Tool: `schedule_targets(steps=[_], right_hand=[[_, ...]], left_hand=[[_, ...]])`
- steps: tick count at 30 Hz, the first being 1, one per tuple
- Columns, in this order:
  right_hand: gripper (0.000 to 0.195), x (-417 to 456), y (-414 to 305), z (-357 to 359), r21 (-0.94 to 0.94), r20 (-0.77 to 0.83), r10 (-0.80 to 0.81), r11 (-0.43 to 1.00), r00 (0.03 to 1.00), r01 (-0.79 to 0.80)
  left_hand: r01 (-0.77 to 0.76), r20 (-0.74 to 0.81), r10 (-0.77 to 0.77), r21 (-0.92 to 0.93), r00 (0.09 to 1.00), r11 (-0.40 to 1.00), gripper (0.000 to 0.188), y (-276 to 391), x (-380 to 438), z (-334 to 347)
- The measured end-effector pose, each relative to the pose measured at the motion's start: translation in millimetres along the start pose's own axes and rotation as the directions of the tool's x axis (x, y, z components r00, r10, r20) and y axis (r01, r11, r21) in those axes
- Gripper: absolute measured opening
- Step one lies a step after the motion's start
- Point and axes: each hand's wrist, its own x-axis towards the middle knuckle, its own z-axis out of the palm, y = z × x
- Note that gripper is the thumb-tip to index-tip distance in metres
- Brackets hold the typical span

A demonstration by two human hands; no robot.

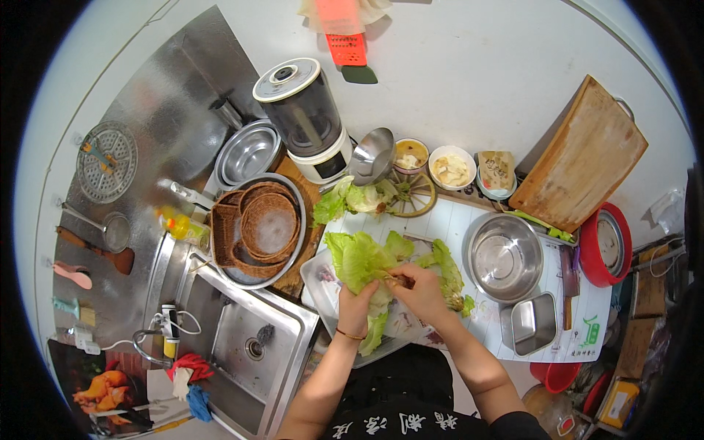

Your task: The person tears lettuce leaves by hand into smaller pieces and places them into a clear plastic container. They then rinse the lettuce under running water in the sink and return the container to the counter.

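Observation:
My left hand [355, 308] grips a head of green leaf lettuce [357, 256] from below, its frilly leaves spreading up and to the left. At the root end of the same lettuce, the fingers of my right hand [421, 291] are closed on the brownish stem or leaf bases; their exact hold is partly hidden. Both hands are over a shallow clear plastic tub [319, 300] with bits of leaf in it. More lettuce [448, 269] lies to the right of the tub, by my right wrist. A further lettuce head [366, 198] rests behind, near a steel ladle [374, 157].
A round steel bowl [503, 258], a rectangular steel container [533, 324] and a cleaver [569, 286] occupy the table's right side. Wicker baskets [269, 225] sit in a metal basin on the left, above a sink [247, 379]. A cutting board [583, 154] leans against the wall.

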Motion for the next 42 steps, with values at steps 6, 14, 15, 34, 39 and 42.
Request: schedule_targets(steps=[6,14,15,34,39,42], right_hand=[[0.013,-0.1,2.4,-19.6,0.562,0.248,0.366,0.699,0.897,-0.441],[0.01,-9.4,16.9,-30.3,0.688,0.252,0.363,0.584,0.897,-0.43],[0.007,-10.3,5.2,-28.9,0.683,0.252,0.361,0.591,0.898,-0.429],[0.02,-8.5,2.6,22.8,-0.194,-0.212,-0.01,0.98,0.977,-0.032],[0.016,-8.8,21.2,23.2,-0.214,-0.176,-0.134,0.972,0.975,0.095],[0.007,-8.8,22.5,19.5,0.188,-0.093,0.096,0.979,0.991,-0.077]], left_hand=[[0.161,0.024,-0.16,-0.191,0.987,0.968,0.034,2.1,-1.1,-13.4],[0.313,0.09,-0.3,-0.289,0.95,0.904,0.035,1.3,-0.5,-24.6],[0.278,0.082,-0.266,-0.238,0.96,0.931,0.035,-0.2,-0.9,-23.0],[-0.198,-0.032,0.255,0.541,0.966,0.818,0.036,-5.2,-12.0,1.5],[-0.223,-0.003,0.262,0.517,0.965,0.826,0.036,-9.0,-10.4,1.0],[-0.046,-0.031,0.057,0.277,0.998,0.96,0.035,-19.2,-5.0,-11.5]])
